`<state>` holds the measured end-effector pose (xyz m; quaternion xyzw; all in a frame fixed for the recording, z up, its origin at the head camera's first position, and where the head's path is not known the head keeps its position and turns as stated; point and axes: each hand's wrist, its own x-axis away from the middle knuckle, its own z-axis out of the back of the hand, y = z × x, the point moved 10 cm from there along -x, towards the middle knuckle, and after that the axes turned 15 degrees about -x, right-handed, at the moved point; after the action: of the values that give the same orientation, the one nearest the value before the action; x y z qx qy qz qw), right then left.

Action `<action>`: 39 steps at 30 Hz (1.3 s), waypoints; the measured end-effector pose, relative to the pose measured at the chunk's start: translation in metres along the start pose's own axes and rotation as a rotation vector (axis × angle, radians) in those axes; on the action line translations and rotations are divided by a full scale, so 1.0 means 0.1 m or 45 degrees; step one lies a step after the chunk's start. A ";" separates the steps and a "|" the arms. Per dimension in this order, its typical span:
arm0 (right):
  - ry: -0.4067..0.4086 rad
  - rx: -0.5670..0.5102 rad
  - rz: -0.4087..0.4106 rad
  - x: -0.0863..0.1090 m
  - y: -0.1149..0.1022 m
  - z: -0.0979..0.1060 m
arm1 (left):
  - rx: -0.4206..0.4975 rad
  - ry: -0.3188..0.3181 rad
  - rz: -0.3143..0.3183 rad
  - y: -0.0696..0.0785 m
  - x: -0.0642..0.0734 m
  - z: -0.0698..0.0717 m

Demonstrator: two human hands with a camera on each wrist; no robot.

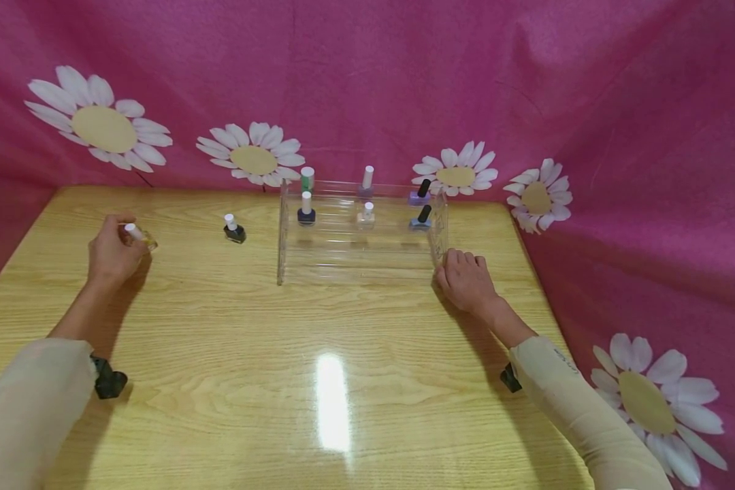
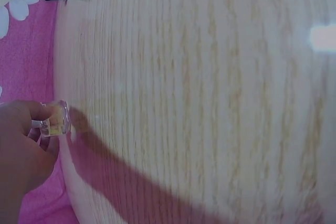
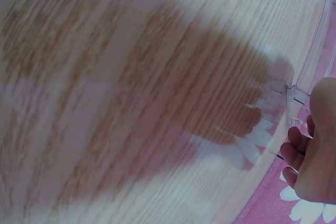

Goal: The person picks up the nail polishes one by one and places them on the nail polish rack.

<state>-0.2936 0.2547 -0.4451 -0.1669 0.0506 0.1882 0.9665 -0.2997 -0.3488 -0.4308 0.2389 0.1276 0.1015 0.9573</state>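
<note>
My left hand (image 1: pixel 113 252) pinches a small clear nail polish bottle (image 2: pixel 58 120) by its sides, near the table's left back. This bottle has a white cap and yellowish contents. To its right, a dark nail polish bottle (image 1: pixel 235 233) with a white cap stands on the table. A clear stepped display rack (image 1: pixel 282 252) stands at the back centre, bearing several nail polish bottles on its two upper steps. At the rack's front right corner, my right hand (image 1: pixel 467 280) grips the side panel with curled fingers; the right wrist view shows thumb and fingers about the clear edge.
On the rack are a green bottle (image 1: pixel 307 179), a navy bottle (image 1: pixel 306 216), a pale bottle (image 1: pixel 365 218), a purple bottle (image 1: pixel 419 198) and a blue bottle (image 1: pixel 420 222), among others. A pink cloth (image 1: pixel 355 82) with daisies hangs behind the wooden table (image 1: pixel 233 381).
</note>
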 end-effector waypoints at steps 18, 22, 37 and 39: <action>-0.014 0.009 -0.005 0.01 -0.03 0.02 | 0.161 -0.021 -0.006 0.19 -0.02 0.11; -0.020 0.007 -0.004 0.01 -0.04 0.02 | 0.274 0.029 -0.080 0.34 -0.03 0.18; -0.045 0.010 -0.024 0.01 -0.01 -0.01 | 0.579 -0.025 -0.237 1.06 0.04 0.19; -0.048 0.008 -0.026 0.00 -0.01 -0.01 | 0.635 -0.042 -0.267 1.16 0.06 0.16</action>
<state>-0.2927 0.2533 -0.4457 -0.1608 0.0314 0.1811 0.9697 -0.3045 -0.2542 -0.3623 0.4545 0.1569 -0.0368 0.8760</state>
